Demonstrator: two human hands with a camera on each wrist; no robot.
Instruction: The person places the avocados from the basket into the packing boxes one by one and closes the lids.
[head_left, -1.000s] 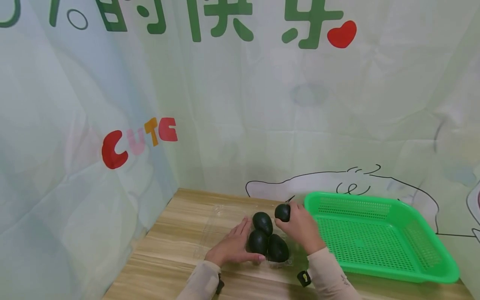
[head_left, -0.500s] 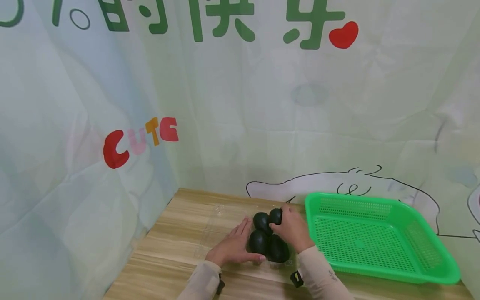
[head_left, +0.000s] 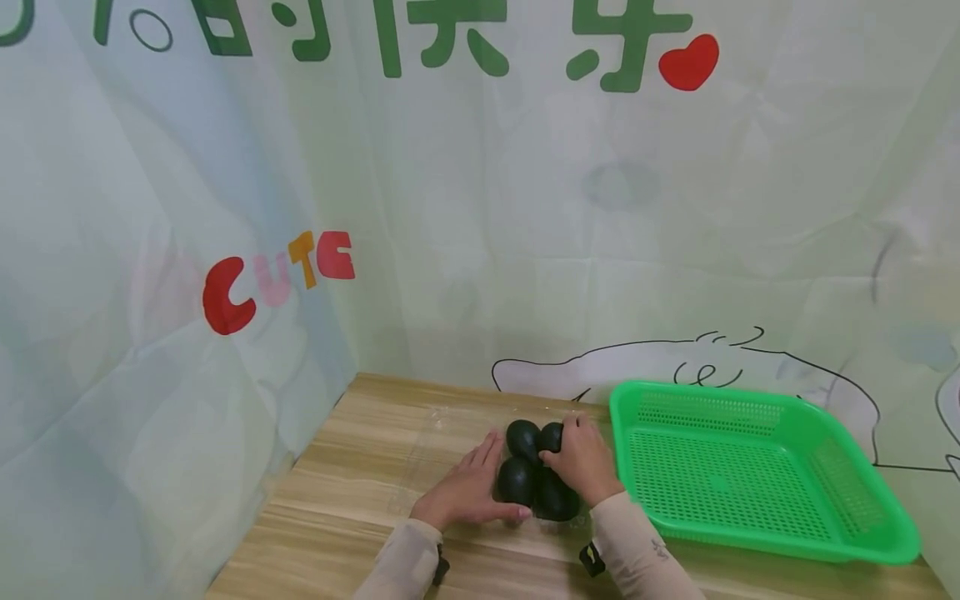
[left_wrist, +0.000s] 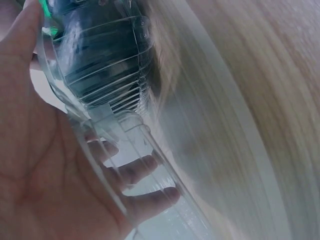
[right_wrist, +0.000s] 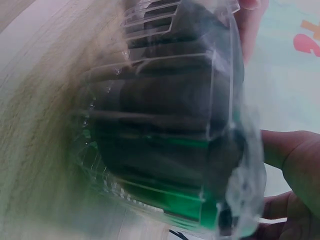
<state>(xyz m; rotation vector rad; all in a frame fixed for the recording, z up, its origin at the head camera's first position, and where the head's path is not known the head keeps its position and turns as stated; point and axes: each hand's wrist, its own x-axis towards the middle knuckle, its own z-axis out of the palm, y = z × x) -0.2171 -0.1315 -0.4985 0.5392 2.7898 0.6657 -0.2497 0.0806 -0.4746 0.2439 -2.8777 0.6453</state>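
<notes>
A clear plastic clamshell box lies unfolded on the table, its lid half to the left. Dark green avocados sit close together in its right half. My right hand grips one more avocado in the far right corner, beside the others; whether it touches the bottom is hidden. My left hand rests along the box's middle edge, fingers straight and thumb stretched along the near side. The left wrist view shows its fingers through the clear plastic. The right wrist view shows the box wall with dark fruit behind.
A green perforated plastic basket stands right of the box, close to my right forearm. The wooden table meets a printed cloth backdrop at the back and left. Black wrist straps show beneath the sleeves.
My right hand has moved left and slightly down with its avocado, bringing it against the others. During the last half second it has barely moved. My left hand stays in place.
</notes>
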